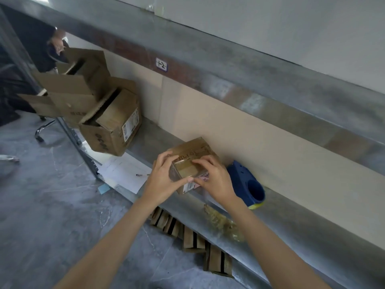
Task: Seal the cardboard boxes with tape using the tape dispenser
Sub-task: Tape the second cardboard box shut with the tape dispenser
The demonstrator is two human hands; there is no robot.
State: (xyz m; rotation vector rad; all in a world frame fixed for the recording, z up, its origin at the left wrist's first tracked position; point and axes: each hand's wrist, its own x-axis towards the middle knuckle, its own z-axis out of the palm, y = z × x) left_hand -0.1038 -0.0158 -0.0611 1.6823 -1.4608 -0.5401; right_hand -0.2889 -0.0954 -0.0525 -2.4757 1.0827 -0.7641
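Brown card under glossy clear tape (186, 170): the small box (193, 153) sits on the dull metal shelf (302, 226); your left hand (164, 178) grips its left corner, fingers curled over the top; your right hand (214, 178) clasps the right side, bent fingertips pressing down; the rounded blue tape dispenser (248, 182) lies just beside.

Left hand (164, 178), right hand (215, 179) hold box (192, 152)

Grey metal shelf (291, 217). White papers (123, 172) at its left end, with a pen (142, 175) on them. Blue note (103, 188) just beside the papers. Crumpled clear wrap (223, 223) near the front edge. Row of striped brown packets (187, 236) on the floor below. Label (161, 64) on the upper rail. Chrome chair leg (42, 130) far left.
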